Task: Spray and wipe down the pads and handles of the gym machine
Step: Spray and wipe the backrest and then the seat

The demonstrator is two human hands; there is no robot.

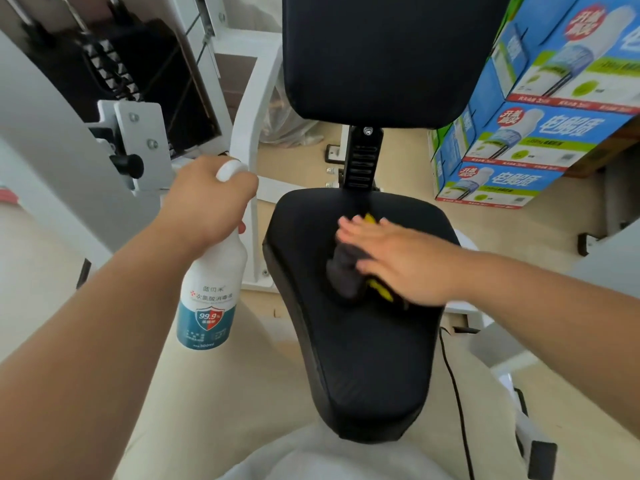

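**Cloth on the seat pad, bottle held off to the side**

A pale beige floor [408, 157] runs under everything. On it stands the white-painted metal machine frame [249, 109], whose curved tube rises left of the seat. Behind it, at upper left, is a dark stack of black weight plates [114, 74]. A tall pile of blue-and-green printed cardboard boxes [540, 133] fills the right side of the room, close beside the machine.

The broad black upholstered back pad [388, 53] stands upright at the top. Below it is the black padded seat pad [367, 358], wide at the back and narrowing toward the viewer. A slotted black post joins the two.

The white plastic spray bottle [211, 296] with a blue and red label hangs tilted left of the seat, clear of the pad. The left hand [211, 199] is curled tight round its neck and trigger head.

The right hand [394, 258], blurred, lies flat with its fingers straight, pressing the bunched grey and yellow cloth [344, 271] onto the rear half of the seat pad.

A thin black cable [457, 393] trails across the floor right of the seat. A small black round knob [130, 166] sticks out of a white bracket at left.
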